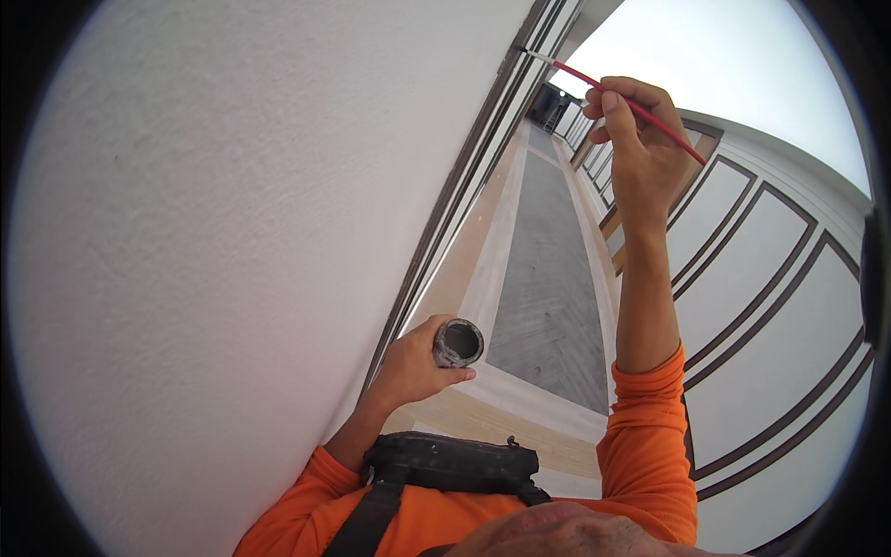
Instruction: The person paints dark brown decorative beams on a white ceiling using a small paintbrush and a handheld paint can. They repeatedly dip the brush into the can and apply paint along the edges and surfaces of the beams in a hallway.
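Observation:
A slim paintbrush with a red handle is pinched between the thumb and fingers of my right hand, raised at the upper right. Its dark tip meets the dark trim along the edge of the white wall, near the top of the view. Lower down, my left hand wraps round a small round cup with a smeared rim. Its mouth faces up and the inside looks dark grey; how full it is I cannot tell.
The white textured wall fills the left side. A grey-centred corridor floor with pale borders runs into the distance. White panels with brown strips stand at the right, railings beyond. A black strapped bag lies against my orange shirt.

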Motion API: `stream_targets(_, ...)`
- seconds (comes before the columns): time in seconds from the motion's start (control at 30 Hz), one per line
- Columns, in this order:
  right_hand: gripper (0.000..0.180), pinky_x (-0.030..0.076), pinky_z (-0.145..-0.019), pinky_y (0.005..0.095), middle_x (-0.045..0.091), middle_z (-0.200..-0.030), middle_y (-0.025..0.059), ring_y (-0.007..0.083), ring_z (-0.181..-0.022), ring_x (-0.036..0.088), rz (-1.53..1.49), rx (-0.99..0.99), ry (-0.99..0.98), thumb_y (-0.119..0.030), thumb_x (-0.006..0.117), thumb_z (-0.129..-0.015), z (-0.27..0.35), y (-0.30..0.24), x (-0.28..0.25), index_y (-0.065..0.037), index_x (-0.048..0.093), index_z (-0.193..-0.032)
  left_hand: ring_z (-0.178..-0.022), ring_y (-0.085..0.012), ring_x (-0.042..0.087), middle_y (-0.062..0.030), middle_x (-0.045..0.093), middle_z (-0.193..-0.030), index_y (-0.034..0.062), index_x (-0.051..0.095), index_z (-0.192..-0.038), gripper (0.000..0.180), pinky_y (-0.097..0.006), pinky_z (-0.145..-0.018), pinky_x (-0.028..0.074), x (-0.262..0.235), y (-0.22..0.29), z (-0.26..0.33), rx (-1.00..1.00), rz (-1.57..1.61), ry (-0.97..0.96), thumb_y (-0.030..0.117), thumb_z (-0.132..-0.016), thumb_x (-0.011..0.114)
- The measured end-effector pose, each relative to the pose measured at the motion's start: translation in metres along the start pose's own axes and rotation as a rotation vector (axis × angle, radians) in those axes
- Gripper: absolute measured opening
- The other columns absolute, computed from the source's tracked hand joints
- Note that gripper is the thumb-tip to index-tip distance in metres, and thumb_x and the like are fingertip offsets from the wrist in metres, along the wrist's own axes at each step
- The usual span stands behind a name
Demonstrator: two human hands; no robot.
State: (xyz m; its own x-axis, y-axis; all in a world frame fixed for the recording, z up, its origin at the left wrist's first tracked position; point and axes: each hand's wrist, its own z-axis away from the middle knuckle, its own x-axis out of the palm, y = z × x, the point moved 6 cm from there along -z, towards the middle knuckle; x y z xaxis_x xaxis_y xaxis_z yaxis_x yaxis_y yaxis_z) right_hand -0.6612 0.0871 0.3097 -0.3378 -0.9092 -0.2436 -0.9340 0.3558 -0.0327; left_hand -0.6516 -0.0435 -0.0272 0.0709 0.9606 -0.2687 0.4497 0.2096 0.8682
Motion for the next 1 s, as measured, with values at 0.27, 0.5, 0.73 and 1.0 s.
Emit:
stream_targets(0.27,0.011,0.059,-0.067,0.0242,0.077,-0.093,0.0063,0.0114,-0.083,0.073,-0.024,0.003,0.022,-0.01,0.067,-0.099,-0.001,-0.001,-0.001,-0.004,0.071,-0.107,-0.107,-0.0243,0.073,-0.0118,0.074,-0.114,0.0072,0.061,-0.131,0.073,-0.035,-0.094,0.056,0.001,-0.003,0.0,0.003,0.006,0.008,0.024,-0.069,0.097)
stream_targets(0.5,0.012,0.058,-0.066,0.0238,0.076,-0.093,0.0078,0.0124,-0.084,0.073,-0.08,0.02,0.033,-0.009,0.067,-0.099,-0.002,0.002,-0.003,-0.002,0.071,-0.109,-0.111,-0.0323,0.071,-0.0147,0.072,-0.12,0.0078,0.06,-0.131,0.074,-0.039,-0.095,0.055,0.0,-0.005,0.001,-0.031,0.018,-0.012,0.029,-0.07,0.095)
stream_targets(0.73,0.015,0.059,-0.063,0.0227,0.077,-0.095,0.0094,0.0131,-0.083,0.074,-0.093,0.034,0.075,-0.009,0.067,-0.1,-0.025,0.007,-0.01,-0.001,0.07,-0.111,-0.107,-0.0321,0.073,-0.0144,0.074,-0.116,0.0082,0.06,-0.131,0.074,-0.039,-0.093,0.056,0.001,-0.002,0.0,-0.016,-0.008,-0.017,0.031,-0.07,0.095)
stream_targets(1.0,0.017,0.059,-0.061,0.0221,0.077,-0.098,0.0108,0.0135,-0.084,0.074,-0.101,-0.048,0.096,-0.011,0.067,-0.1,-0.042,0.005,-0.009,0.0,0.07,-0.113,-0.107,-0.0262,0.073,-0.0123,0.074,-0.114,0.0063,0.061,-0.129,0.073,-0.037,-0.094,0.056,0.0,-0.002,-0.002,-0.017,-0.013,-0.011,0.027,-0.069,0.097)
